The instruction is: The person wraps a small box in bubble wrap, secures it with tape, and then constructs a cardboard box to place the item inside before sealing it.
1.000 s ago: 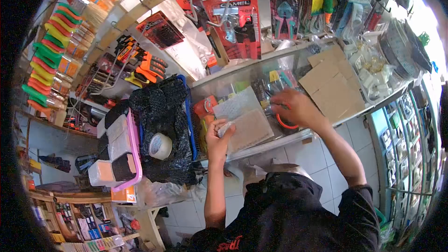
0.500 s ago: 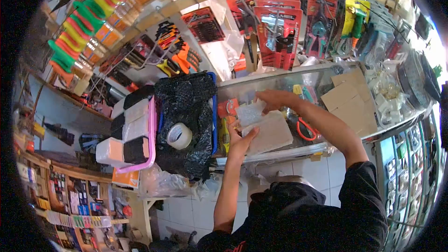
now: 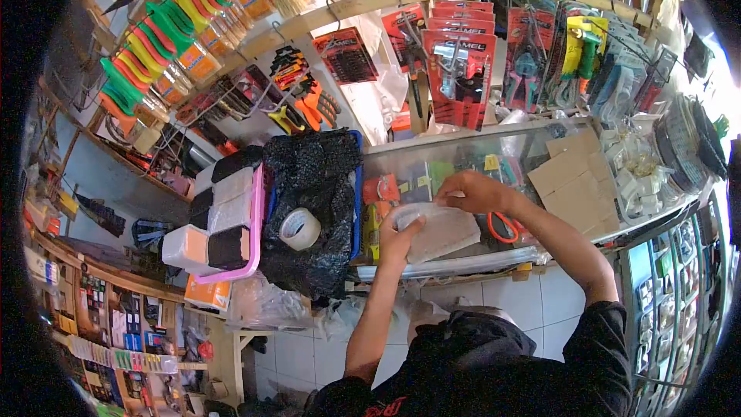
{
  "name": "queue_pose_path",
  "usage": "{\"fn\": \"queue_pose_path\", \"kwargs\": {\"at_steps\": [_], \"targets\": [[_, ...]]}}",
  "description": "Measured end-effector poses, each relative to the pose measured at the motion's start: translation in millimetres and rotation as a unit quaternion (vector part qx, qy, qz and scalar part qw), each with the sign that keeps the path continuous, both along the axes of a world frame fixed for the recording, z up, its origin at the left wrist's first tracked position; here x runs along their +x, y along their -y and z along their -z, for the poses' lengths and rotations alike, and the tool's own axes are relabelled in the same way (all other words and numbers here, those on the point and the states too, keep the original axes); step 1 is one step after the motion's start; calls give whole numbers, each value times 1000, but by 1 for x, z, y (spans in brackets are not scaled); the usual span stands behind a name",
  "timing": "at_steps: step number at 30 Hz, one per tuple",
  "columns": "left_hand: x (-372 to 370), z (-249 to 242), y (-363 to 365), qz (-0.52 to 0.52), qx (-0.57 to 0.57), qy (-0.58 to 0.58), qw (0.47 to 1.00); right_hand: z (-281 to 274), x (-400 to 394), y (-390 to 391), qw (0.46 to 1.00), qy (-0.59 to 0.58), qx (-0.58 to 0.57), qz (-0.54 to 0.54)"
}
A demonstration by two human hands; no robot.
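Observation:
My left hand (image 3: pixel 397 238) grips the near left edge of a clear bubble-wrap sheet (image 3: pixel 444 228) that lies on the glass counter (image 3: pixel 494 150). My right hand (image 3: pixel 472 191) pinches the far edge of the same sheet, folding it over toward me. Orange-handled scissors (image 3: pixel 503 228) lie on the glass just right of my right wrist. Whatever is inside the folded wrap is hidden.
A roll of clear tape (image 3: pixel 299 228) sits on black netting in a blue basket (image 3: pixel 356 185) at the left. A pink basket (image 3: pixel 262 224) holds white and black blocks. Cardboard pieces (image 3: pixel 571 174) lie at the right. Packaged tools (image 3: pixel 459 69) hang behind the counter.
My right hand left the scissors, came left to the bubble wrap and took its far edge. The sheet has been folded down flatter over the counter. The view shifted.

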State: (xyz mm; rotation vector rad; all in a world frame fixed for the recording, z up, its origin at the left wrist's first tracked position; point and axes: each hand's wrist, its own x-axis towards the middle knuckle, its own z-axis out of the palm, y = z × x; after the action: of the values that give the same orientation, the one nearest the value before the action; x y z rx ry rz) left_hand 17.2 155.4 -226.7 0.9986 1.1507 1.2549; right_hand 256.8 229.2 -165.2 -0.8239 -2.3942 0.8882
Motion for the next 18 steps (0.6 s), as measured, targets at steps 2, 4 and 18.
{"fn": "queue_pose_path", "kwargs": {"at_steps": [2, 4, 18], "targets": [[1, 0, 1, 2, -19, 28, 999, -1, 0, 6, 999, -22, 18, 27], [-1, 0, -2, 14, -42, 81, 996, 2, 1, 10, 998, -39, 25, 47], [-26, 7, -24, 74, -152, 62, 984, 41, 2, -1, 968, -138, -179, 107]]}}
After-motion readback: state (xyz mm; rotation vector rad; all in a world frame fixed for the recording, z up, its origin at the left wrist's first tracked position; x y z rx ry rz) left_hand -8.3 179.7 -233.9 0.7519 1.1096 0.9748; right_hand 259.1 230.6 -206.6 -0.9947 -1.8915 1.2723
